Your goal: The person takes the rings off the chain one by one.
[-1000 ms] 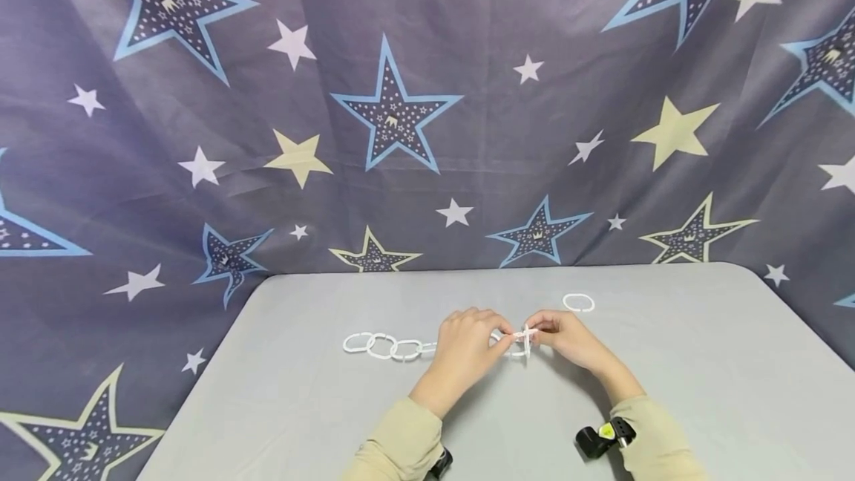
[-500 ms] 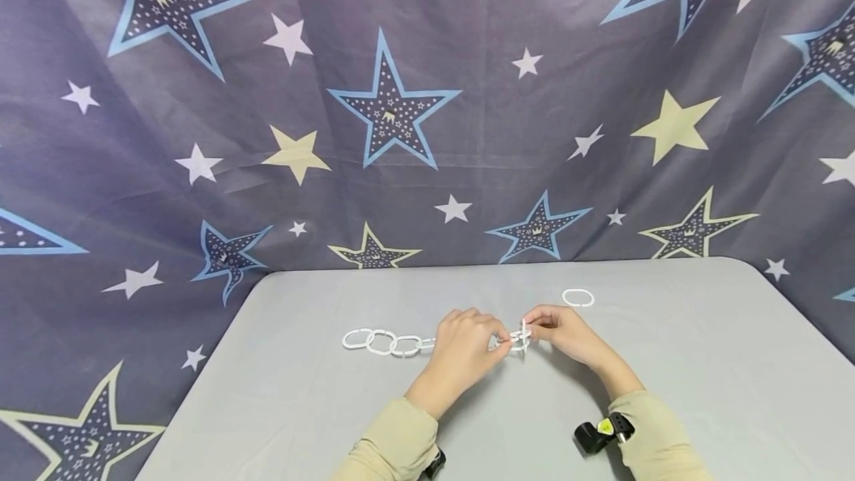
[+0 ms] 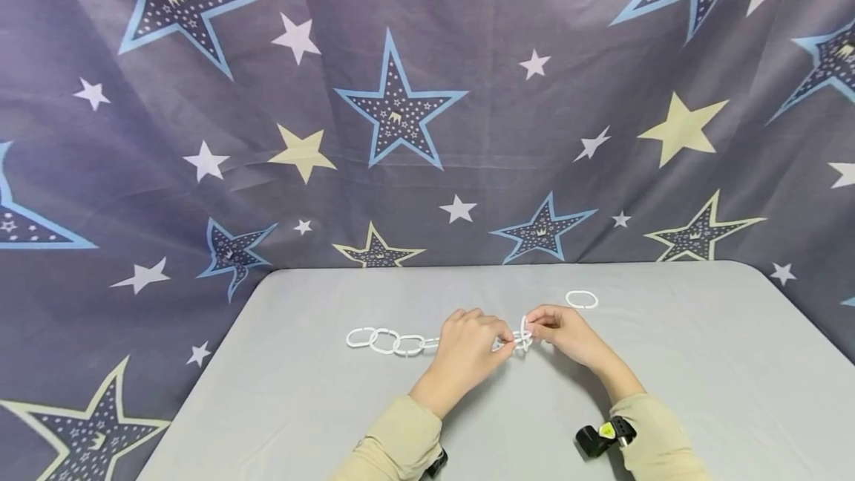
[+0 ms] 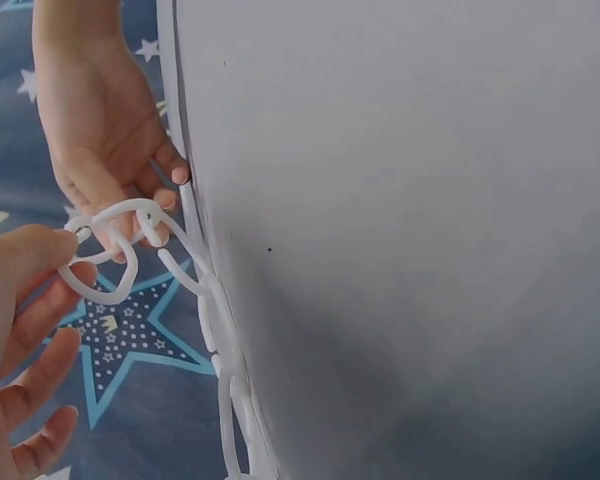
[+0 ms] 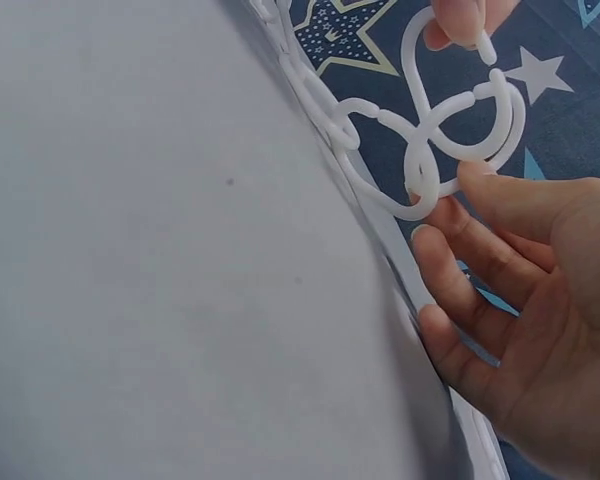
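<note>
A chain of white plastic chain links [image 3: 398, 346] runs leftward across the grey table, partly hidden behind my left hand [image 3: 464, 355]. The thumb and index finger of that hand pinch a white link near the chain's right end. Just to the right, my right hand [image 3: 568, 336] pinches another white link [image 5: 521, 125] between thumb and fingertips, its remaining fingers loosely bent. In the right wrist view, the pinched links cross and overlap close to both hands' fingertips. The left wrist view shows the chain hanging away from the held links [image 4: 132, 270]. Exactly how the links interlock is unclear.
One loose white oval link [image 3: 582, 292] lies on the table beyond my right hand. The grey table [image 3: 300, 407] meets a star-patterned cloth backdrop [image 3: 461, 154] at its far edge. A black wrist camera [image 3: 591, 440] sits by the right sleeve.
The upright link at my right fingertips has tilted and now overlaps the link held by my left hand more closely. Both hands stay nearly in place; the loose link has not moved.
</note>
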Demonstrator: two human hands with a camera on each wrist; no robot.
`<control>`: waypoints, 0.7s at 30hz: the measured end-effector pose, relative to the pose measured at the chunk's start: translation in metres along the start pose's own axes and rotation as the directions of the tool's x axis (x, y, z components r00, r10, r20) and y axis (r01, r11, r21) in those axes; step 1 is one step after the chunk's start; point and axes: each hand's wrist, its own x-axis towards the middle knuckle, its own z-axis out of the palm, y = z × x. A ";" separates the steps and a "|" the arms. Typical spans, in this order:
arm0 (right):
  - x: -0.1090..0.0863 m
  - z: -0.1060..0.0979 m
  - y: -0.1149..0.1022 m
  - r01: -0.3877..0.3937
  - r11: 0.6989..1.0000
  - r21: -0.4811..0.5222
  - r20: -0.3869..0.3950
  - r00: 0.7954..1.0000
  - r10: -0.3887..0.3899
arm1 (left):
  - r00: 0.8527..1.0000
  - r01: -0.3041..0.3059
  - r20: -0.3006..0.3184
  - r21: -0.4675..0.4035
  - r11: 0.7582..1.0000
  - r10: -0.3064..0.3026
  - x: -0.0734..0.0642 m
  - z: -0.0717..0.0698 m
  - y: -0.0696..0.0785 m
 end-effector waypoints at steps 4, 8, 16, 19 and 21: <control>0.001 0.001 0.002 -0.007 1.000 0.004 -0.009 1.000 0.007 | 1.000 0.023 0.017 -0.011 1.000 -0.023 -0.001 0.001 -0.002; -0.001 0.001 -0.002 -0.011 1.000 -0.006 -0.011 1.000 0.011 | 0.998 0.046 0.034 -0.007 0.999 -0.046 -0.002 0.003 -0.003; -0.001 0.002 0.003 -0.020 1.000 0.001 -0.016 1.000 0.020 | 0.996 0.074 0.042 0.013 0.997 -0.075 -0.003 0.005 -0.006; -0.001 0.002 0.002 -0.012 1.000 0.008 -0.013 1.000 0.012 | 0.996 0.078 0.037 0.012 0.997 -0.079 -0.002 0.004 -0.007; -0.001 0.002 0.001 -0.005 1.000 0.014 -0.008 1.000 0.005 | 0.996 0.082 0.037 0.010 0.997 -0.083 -0.001 0.003 -0.008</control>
